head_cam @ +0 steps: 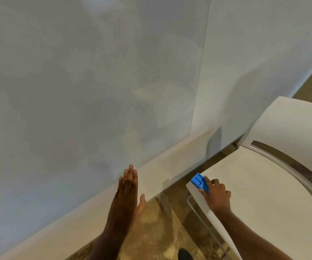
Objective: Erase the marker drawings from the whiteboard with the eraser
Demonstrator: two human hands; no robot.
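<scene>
a: where's the eraser?
b: at the near left corner of the white chair seat, right hand fingers curled around it.
a: and the left hand?
b: flat, fingers straight and pressed together, near the whiteboard's lower edge; contact unclear.

Pale wall fills the upper frame, matte, soft shadow patches on its right part. A cream baseboard runs diagonally along its foot from lower left to mid right. Floor is mottled brown and tan, looks like worn concrete. White chair at right, seat facing the camera, backrest tilted toward the wall, slot gap between seat and back. Light is diffuse, even, slightly warm near the floor.
</scene>
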